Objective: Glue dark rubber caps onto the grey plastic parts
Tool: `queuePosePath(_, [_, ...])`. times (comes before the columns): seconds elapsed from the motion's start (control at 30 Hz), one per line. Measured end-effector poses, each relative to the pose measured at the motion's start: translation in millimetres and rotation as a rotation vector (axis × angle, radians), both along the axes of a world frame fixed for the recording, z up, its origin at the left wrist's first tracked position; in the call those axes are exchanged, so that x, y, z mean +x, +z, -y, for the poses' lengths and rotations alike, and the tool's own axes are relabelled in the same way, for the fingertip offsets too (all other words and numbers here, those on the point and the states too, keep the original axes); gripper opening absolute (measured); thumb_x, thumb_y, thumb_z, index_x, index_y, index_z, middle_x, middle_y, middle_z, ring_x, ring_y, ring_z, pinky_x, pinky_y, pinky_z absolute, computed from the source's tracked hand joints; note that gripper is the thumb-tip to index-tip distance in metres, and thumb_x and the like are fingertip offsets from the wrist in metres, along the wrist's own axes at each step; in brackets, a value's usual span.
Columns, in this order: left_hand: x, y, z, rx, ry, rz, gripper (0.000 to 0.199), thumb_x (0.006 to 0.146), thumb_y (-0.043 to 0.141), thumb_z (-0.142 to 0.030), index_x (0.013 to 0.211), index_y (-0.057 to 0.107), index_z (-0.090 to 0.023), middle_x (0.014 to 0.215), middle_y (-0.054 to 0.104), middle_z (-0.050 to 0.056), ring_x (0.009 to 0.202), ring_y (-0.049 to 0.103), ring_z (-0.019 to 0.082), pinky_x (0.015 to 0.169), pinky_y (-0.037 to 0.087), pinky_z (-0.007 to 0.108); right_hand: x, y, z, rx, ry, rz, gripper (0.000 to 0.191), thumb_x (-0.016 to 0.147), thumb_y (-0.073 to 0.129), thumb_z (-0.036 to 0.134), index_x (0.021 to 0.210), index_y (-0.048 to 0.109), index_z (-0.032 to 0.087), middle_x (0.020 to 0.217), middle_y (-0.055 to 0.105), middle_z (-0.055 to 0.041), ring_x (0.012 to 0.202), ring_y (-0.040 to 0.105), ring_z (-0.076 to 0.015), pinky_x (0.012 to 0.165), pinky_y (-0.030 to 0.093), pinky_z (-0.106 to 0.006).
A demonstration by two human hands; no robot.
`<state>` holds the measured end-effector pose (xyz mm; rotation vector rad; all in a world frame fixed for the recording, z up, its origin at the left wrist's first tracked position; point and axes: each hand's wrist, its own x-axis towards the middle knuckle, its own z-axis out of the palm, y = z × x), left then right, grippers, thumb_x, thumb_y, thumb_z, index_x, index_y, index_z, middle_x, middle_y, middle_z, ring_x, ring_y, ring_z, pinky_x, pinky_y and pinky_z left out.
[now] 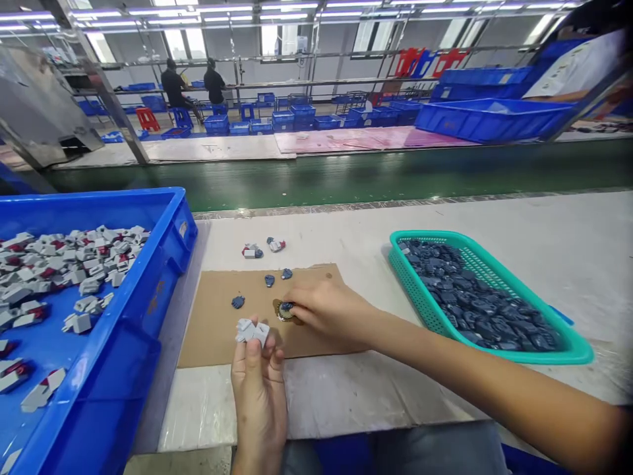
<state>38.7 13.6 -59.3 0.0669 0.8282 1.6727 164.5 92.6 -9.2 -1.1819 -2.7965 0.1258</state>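
My left hand (pixel 258 382) holds a small light-grey plastic part (pixel 252 331) between its fingertips, just above the near edge of a brown cardboard sheet (pixel 217 330). My right hand (pixel 330 310) reaches in from the right and pinches a small dark blue-grey round piece (pixel 285 310) that lies on the cardboard. Three more dark blue pieces lie on the sheet: one at the left (pixel 238 301) and two farther back (pixel 270 280) (pixel 287 273). Two grey-and-red assembled parts (pixel 252 251) (pixel 275 244) lie on the table beyond the cardboard.
A large blue bin (pixel 163 264) at my left holds several grey-and-red parts. A teal mesh basket (pixel 425 310) at my right is full of dark blue-grey pieces. A green conveyor belt (pixel 346 175) runs behind the table. Two people sit at far benches among blue crates.
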Motion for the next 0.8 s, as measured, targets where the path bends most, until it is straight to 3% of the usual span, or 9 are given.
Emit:
queuePosePath(0.13, [-1.6,-1.0,-1.1,0.015,-0.032,0.008,0.034,0.05,0.08,-0.032,0.081,0.068,-0.023,0.07,0.066,-0.002,0.058,0.062,0.006,0.054,0.051,0.011,-12.2,9.8,-5.9,-0.003,0.057,0.2,0.007,0.076,0.054,0.01,0.075,0.06,0.012,0.077,0.06,-0.0055,0.062,0.052,-0.0148,0.048,0.024,-0.025])
queuePosePath(0.27, [-2.0,-0.7,-1.0,0.075,-0.069,0.023,0.023,0.055,0.078,-0.031,0.074,0.068,-0.022,0.066,0.067,-0.002,0.06,0.062,0.007,0.057,0.051,0.011,-26.7,21.0,-12.1,-0.005,0.125,0.367,0.014,0.069,0.056,0.001,0.073,0.061,0.013,0.071,0.06,-0.0051,0.064,0.053,-0.0165,0.046,0.016,-0.026])
queuePosePath(0.4, [-2.7,0.8,-1.0,0.067,-0.083,0.036,0.024,0.057,0.078,-0.03,0.077,0.068,-0.022,0.07,0.067,-0.001,0.064,0.062,0.006,0.06,0.051,0.011,-38.6,24.8,-15.1,-0.02,0.119,0.473,0.017,0.067,0.056,-0.001,0.076,0.063,0.012,0.077,0.061,-0.0084,0.07,0.057,-0.0203,0.043,0.015,-0.026])
queuePosePath(0.53, [-3.3,2.5,-0.5,0.035,-0.071,0.058,0.028,0.056,0.078,-0.026,0.082,0.068,-0.024,0.078,0.067,-0.003,0.067,0.062,0.006,0.06,0.052,0.012,-36.7,32.1,-12.4,-0.044,0.135,0.488,0.011,0.073,0.055,0.007,0.079,0.062,0.015,0.078,0.062,-0.005,0.071,0.057,-0.0195,0.044,0.017,-0.025])
queuePosePath(0.67, [-3.6,3.5,0.2,0.022,-0.067,0.048,0.03,0.058,0.077,-0.025,0.086,0.068,-0.025,0.079,0.065,-0.003,0.068,0.062,0.006,0.06,0.052,0.013,-19.1,44.7,-8.4,-0.073,0.021,0.33,0.008,0.08,0.053,0.019,0.08,0.06,0.015,0.082,0.062,-0.0037,0.069,0.056,-0.016,0.048,0.026,-0.023])
queuePosePath(0.8, [-3.2,4.1,0.0,0.049,-0.1,0.027,0.027,0.06,0.076,-0.026,0.086,0.067,-0.025,0.079,0.066,-0.002,0.069,0.061,0.007,0.06,0.052,0.014,0.8,51.4,1.9,-0.119,0.013,-0.12,0.01,0.081,0.054,0.023,0.087,0.06,0.018,0.077,0.062,0.0004,0.068,0.055,-0.0121,0.055,0.035,-0.022])
